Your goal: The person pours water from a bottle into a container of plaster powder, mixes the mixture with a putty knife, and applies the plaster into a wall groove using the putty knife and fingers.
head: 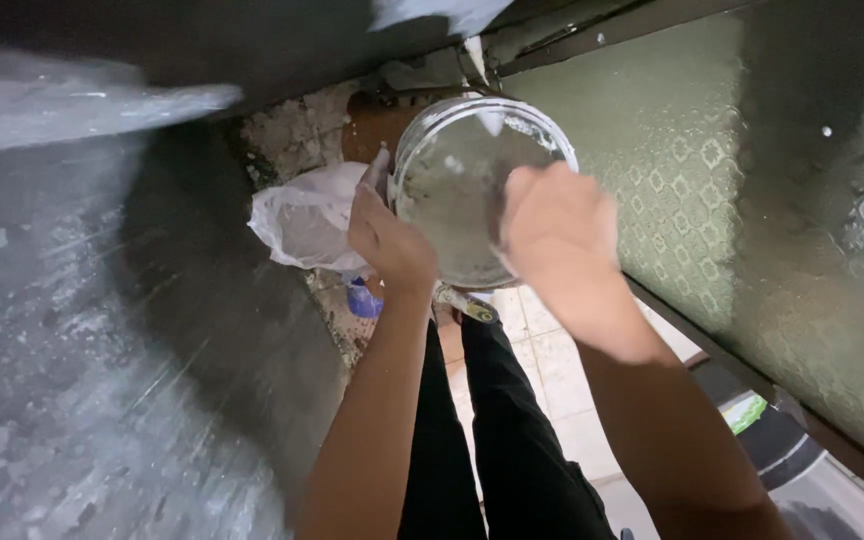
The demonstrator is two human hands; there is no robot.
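A clear round container (467, 170) with a cloudy, smeared inside is held out in front of me over the floor. My left hand (384, 235) grips its left rim, thumb along the edge. My right hand (555, 232) covers its right side with the fingers curled in towards the inside; what the fingers hold is hidden. Below the container my dark trousers (492, 420) and a sandalled foot (464, 304) show on the tiled floor.
A white plastic bag (304, 218) lies on the floor left of the container, with a small blue object (362, 298) under it. A wet grey metal surface (102, 330) fills the left. A green patterned panel (752, 200) stands on the right.
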